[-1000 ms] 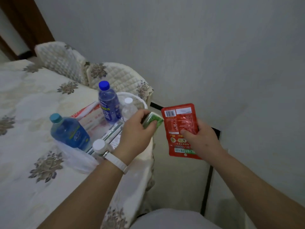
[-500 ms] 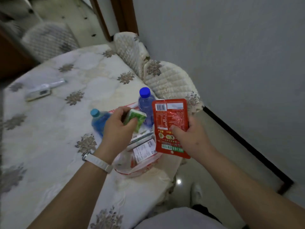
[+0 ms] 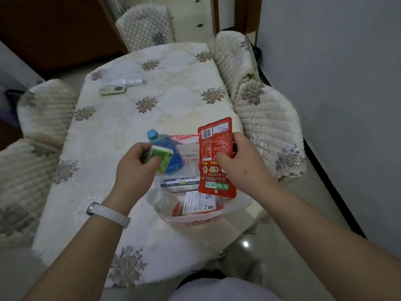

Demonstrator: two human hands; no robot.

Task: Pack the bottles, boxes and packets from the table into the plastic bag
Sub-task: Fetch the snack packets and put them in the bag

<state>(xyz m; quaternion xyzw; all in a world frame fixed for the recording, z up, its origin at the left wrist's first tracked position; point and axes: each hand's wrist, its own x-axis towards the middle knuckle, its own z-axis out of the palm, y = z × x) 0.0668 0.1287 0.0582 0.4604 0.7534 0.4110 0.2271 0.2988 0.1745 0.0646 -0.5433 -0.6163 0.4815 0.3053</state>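
Observation:
My left hand [image 3: 135, 165] grips a small green and white packet [image 3: 162, 159] over the bag. My right hand [image 3: 240, 161] holds a flat red pouch [image 3: 214, 157] upright above the bag's right side. The clear plastic bag [image 3: 165, 208] lies open on the table's near right part. Inside it I see a blue bottle [image 3: 167, 153] with a blue cap, a long grey box [image 3: 180, 181] and a white labelled box [image 3: 198, 203]. Other items in the bag are hidden behind my hands and the pouch.
The table [image 3: 130, 118] wears a cream cloth with floral motifs. A remote control [image 3: 112, 90] and a white packet [image 3: 133, 81] lie at its far left. Quilted chairs stand at the left [image 3: 45, 109], far end [image 3: 145, 27] and right [image 3: 267, 118]. A grey wall runs along the right.
The view has swung left and down, now taking in the whole table. Both hands, with their packets, have stayed over the bag and come lower toward it.

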